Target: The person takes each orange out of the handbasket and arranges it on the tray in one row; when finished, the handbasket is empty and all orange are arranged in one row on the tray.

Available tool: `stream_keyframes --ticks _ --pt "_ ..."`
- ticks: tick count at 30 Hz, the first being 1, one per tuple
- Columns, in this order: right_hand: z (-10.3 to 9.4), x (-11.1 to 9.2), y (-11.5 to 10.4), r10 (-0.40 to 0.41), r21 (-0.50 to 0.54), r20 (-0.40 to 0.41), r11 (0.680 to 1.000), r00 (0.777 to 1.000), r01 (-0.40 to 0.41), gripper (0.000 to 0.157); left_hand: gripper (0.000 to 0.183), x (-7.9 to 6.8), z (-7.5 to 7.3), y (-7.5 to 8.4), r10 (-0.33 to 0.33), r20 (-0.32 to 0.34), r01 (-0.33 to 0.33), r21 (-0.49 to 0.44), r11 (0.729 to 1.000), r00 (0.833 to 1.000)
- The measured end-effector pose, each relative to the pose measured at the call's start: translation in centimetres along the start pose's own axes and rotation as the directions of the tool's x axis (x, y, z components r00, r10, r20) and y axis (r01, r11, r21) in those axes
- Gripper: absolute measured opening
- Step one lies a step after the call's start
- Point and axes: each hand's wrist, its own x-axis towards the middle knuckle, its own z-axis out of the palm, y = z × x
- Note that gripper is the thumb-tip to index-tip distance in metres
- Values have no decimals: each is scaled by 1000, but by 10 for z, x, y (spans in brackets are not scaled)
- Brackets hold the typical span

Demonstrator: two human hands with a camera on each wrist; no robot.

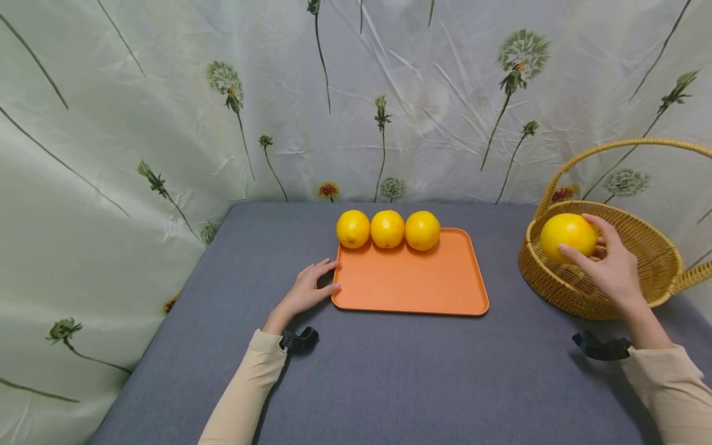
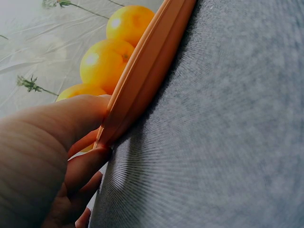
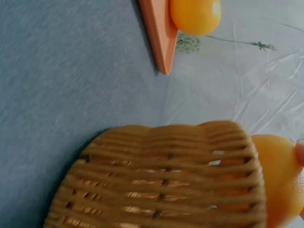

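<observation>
My right hand holds an orange between thumb and fingers, at the left side of the wicker basket and overlapping its opening. In the right wrist view the basket's woven wall hides part of this orange; only a fingertip shows at the frame's edge. My left hand grips the left rim of the orange-coloured tray, thumb and forefinger at its edge. Three oranges sit side by side along the tray's back edge, from its left corner.
The basket's tall arched handle rises above its opening. Grey cloth covers the table. A pale curtain printed with dandelions hangs behind and at the left. A dark strap is around each wrist.
</observation>
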Motion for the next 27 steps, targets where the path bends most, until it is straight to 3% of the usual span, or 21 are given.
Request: stream_keyframes --ticks 18,27 --pt "17 4 -27 -45 93 2 995 999 44 66 56 -1 0 -1 -4 5 4 -7 1000 1000" --pt "30 8 -39 -56 146 46 988 997 49 64 57 -1 -1 1 9 -2 -9 7 1000 1000"
